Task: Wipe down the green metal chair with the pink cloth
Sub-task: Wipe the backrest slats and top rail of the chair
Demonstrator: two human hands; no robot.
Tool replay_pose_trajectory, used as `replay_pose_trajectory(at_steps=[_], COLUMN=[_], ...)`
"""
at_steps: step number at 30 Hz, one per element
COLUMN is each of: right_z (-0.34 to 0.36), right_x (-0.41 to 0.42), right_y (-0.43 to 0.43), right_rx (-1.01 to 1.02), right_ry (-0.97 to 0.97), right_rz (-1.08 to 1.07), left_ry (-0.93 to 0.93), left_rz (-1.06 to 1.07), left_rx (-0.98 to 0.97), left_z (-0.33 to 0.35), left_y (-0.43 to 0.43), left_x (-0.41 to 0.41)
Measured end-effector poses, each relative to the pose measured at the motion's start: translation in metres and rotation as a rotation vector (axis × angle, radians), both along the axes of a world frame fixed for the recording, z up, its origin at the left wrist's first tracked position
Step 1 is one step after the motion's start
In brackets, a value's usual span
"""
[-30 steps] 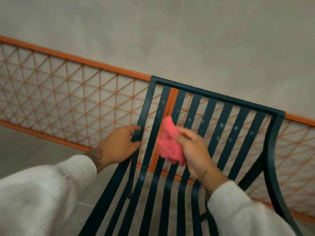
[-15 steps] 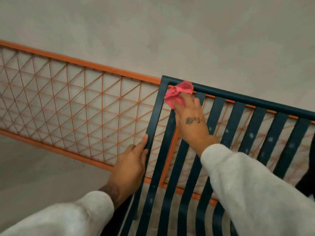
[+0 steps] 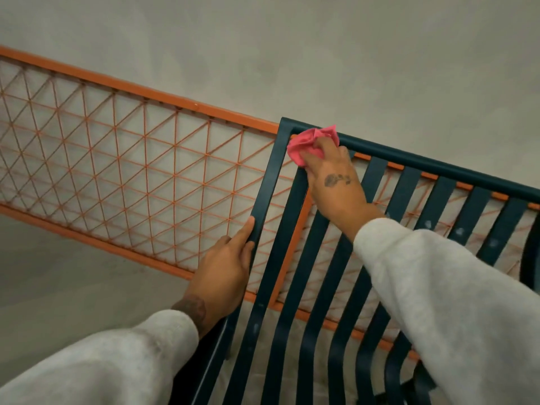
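At the chair back's top-left corner, cloth meets rail.
The right hand [image 3: 336, 185] holds the bunched pink cloth [image 3: 308, 143] under its fingertips, pressed against the top rail of the green metal chair [image 3: 423, 166]; the cloth bulges past the fingers toward the corner. Lower down, the left hand [image 3: 225, 270] grips the chair's left upright, in front of an orange lattice railing [image 3: 117, 159].

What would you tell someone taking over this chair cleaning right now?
Right hand holds the bunched pink cloth against the green chair's top rail, near its left corner.
Left hand holds the left side post, steadying it.
Done: hard to tell; wiping is at the top corner.
Left: the right-hand slats show pale specks; the rest of the rail, slats and seat likely need wiping.
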State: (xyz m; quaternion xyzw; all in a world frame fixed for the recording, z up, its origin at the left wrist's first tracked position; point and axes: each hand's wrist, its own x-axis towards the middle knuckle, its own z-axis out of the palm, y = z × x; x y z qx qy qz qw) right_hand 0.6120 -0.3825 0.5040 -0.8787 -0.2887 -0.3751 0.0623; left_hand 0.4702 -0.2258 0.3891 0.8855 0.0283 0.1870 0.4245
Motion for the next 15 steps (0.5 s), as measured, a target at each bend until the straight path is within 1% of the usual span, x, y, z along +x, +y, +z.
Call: replay_pose_trajectory(at_steps=[1,3,6,11,12,13,14,15], right_z=[-0.011,-0.054,-0.132,-0.221,-0.241,-0.254,-0.268,-0.277], right_x=[-0.004,-0.019,-0.046,-0.082,-0.090,-0.095,-0.101,-0.105], right_y=[0.001,0.001,-0.001,-0.005,-0.005,-0.004,-0.002,-0.002], right_rx=[0.007,-0.008,-0.027,0.040,0.033,-0.011,-0.109,-0.178], right_ry=[-0.005,0.009,0.113,0.525,0.641,0.753,0.852,0.894], right_rz=[-0.003,0.015,0.087,0.169,0.159,0.129,0.086,0.050], left_ry=[-0.009,-0.032,-0.048,-0.079,-0.068,-0.066,-0.061,-0.054], left_rz=[0.002,0.022,0.033,0.056,0.063,0.068,0.065,0.062], left_rx=[0.001,0.019,0.062,0.053,0.058,0.054,0.052,0.043], left_z=[-0.002,-0.002,-0.002,-0.002,-0.006,-0.005,-0.006,-0.005], left_y=[0.001,0.002,0.001,0.002,0.002,0.003,0.003,0.003], left_x=[0.001,0.001,0.002,0.009,0.007,0.007,0.006,0.005])
